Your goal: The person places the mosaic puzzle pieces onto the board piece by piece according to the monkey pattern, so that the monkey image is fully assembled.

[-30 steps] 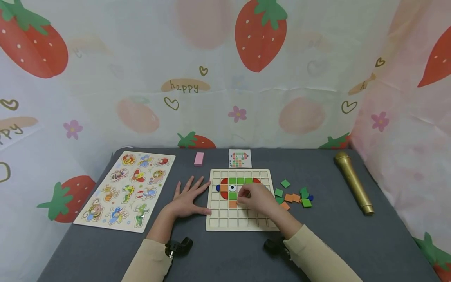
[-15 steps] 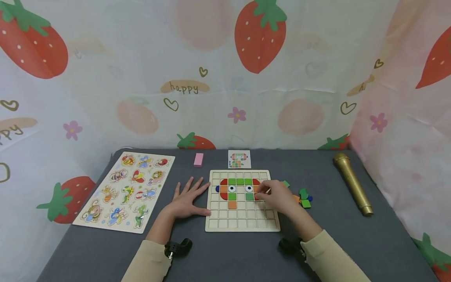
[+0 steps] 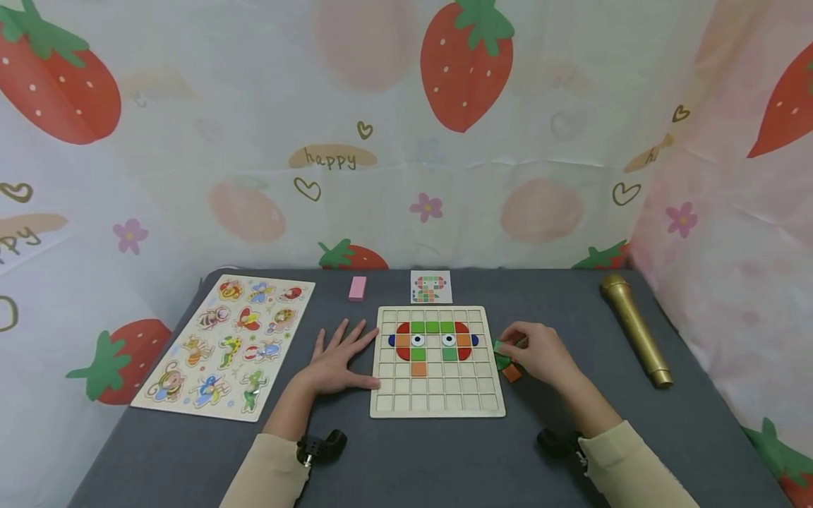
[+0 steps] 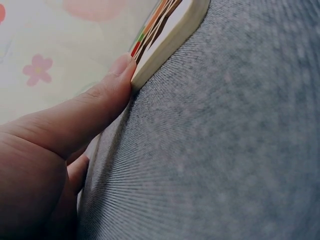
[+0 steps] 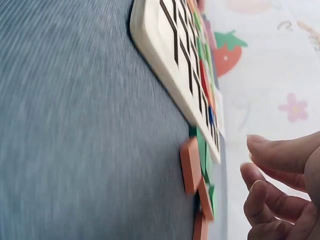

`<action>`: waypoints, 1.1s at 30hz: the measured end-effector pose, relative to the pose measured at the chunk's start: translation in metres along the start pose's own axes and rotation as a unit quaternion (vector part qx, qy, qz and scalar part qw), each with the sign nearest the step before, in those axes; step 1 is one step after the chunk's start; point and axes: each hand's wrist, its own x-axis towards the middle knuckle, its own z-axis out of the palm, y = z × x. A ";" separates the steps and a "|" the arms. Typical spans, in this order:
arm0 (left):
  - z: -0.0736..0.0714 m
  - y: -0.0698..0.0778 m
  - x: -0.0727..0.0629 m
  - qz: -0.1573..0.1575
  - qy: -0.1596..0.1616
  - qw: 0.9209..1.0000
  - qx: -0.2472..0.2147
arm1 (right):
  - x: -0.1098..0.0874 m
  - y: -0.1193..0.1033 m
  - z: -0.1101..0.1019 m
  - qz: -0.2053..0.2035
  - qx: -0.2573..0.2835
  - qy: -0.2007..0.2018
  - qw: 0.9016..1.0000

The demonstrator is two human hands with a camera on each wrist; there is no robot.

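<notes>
A wooden grid board (image 3: 437,402) lies on the table, its upper half holding red, green, orange and blue tiles and two eye tiles in a face-like pattern. My left hand (image 3: 339,365) rests flat with spread fingers at the board's left side, its thumb touching the edge in the left wrist view. My right hand (image 3: 540,351) is just off the board's right side, above loose tiles. In the right wrist view its thumb and fingertips are apart with nothing between them. Green tiles (image 3: 501,360) and an orange tile (image 3: 511,373) show beside it; the hand hides others.
A small pattern card (image 3: 431,287) lies behind the board, with a pink block (image 3: 358,288) to its left. An animal puzzle board (image 3: 229,346) is at the left. A gold microphone (image 3: 637,331) lies at the right.
My right hand has moved rightward off the board to the loose tiles, uncovering the pattern's right side and its blue end tile. My left hand has stayed in place.
</notes>
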 end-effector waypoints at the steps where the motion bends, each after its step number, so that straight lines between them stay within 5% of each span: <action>1: 0.000 0.000 0.000 0.000 0.000 1.000 0.000 | -0.001 0.003 -0.002 0.002 -0.001 0.001 1.000; 19: -0.001 0.002 -0.001 0.005 0.005 1.000 0.003 | -0.014 0.031 -0.014 0.024 -0.074 -0.010 0.997; 33: -0.002 0.003 -0.003 0.009 0.005 1.000 -0.001 | -0.009 0.031 -0.012 0.024 -0.040 0.006 0.999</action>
